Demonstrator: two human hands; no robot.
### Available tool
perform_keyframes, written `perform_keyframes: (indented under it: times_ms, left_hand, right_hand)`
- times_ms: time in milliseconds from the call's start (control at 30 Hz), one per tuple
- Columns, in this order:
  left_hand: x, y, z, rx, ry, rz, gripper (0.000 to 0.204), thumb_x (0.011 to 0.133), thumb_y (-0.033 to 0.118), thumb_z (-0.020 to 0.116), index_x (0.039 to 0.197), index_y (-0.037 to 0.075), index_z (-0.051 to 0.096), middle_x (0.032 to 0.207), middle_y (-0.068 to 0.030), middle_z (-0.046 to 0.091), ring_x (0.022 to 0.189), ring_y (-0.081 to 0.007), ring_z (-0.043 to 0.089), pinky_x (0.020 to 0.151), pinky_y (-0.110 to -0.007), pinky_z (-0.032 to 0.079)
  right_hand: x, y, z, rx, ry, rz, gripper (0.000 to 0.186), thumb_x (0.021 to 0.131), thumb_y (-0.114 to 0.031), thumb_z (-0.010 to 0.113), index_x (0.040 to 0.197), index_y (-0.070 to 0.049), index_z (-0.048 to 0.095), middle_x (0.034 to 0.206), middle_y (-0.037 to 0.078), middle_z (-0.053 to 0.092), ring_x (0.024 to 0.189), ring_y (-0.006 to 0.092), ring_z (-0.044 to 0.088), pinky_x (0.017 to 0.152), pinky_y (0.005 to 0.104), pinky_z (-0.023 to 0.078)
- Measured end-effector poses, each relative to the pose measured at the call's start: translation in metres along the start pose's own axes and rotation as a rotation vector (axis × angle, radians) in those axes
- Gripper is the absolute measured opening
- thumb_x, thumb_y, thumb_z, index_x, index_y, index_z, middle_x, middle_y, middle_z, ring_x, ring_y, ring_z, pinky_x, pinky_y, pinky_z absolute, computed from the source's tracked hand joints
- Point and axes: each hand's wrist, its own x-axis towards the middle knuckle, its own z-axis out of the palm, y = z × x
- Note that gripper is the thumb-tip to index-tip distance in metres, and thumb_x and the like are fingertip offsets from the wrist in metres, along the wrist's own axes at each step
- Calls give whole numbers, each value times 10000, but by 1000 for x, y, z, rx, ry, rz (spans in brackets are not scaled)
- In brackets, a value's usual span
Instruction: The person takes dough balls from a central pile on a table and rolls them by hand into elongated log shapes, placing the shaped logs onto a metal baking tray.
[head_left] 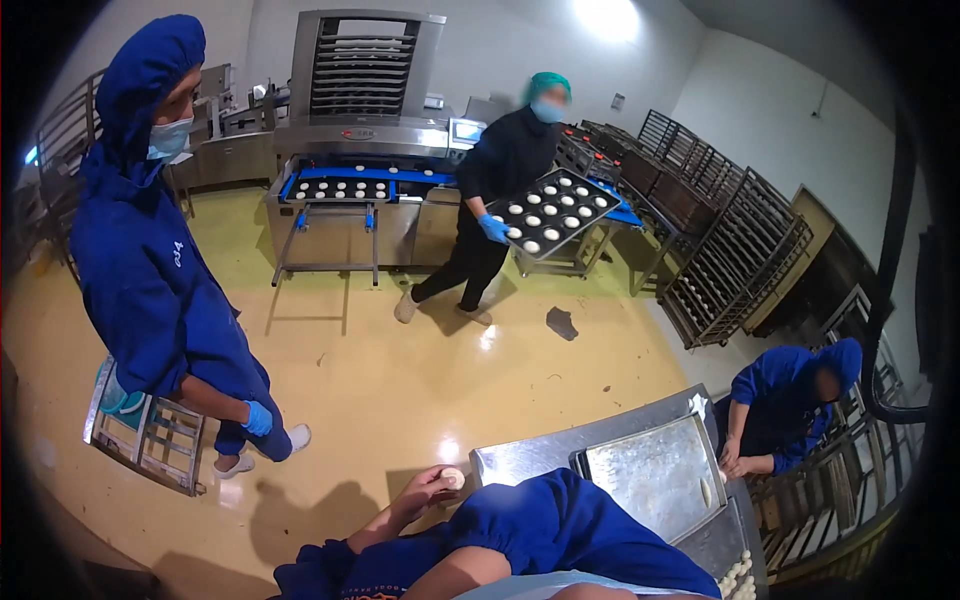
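Observation:
My left hand [428, 488], at the lower centre, grips a small round pale piece [450, 479], perhaps dough, just left of a steel table [525, 450]. On that table lies a flat metal tray [645, 468]; pale dough pieces [738, 575] are bunched below it at the lower right. A blue sleeve and bare forearm of mine cross the bottom of the view; my right hand is out of sight.
A blue-suited worker [160, 270] stands left by a metal frame [150, 445]; another [775, 395] bends at the table's right. A dark-clothed worker [495, 160] carries a dough-filled tray [560, 215] before a conveyor machine [370, 135]. Racks [730, 260] line the right wall.

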Motion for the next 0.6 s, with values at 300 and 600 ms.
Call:
perform_keyframes:
  times_ms: [300, 600]
  left_hand:
    - [3, -2, -4, 7, 10, 32, 325, 1006, 155, 599, 1302, 24, 569, 1197, -65, 619, 1099, -166, 624, 956, -334, 553]
    - [4, -5, -9, -12, 56, 61, 332, 996, 150, 610, 1304, 30, 572, 1194, -64, 623, 1113, -172, 618, 957, -345, 544]
  right_hand:
    - [-4, 4, -6, 14, 5, 22, 258, 1003, -132, 559, 1214, 12, 595, 1212, 136, 580, 1132, 270, 561, 1013, 374, 409]
    - [-9, 7, -11, 17, 10, 34, 251, 1004, -126, 555, 1212, 10, 596, 1220, 132, 571, 1142, 271, 554, 1021, 375, 403]
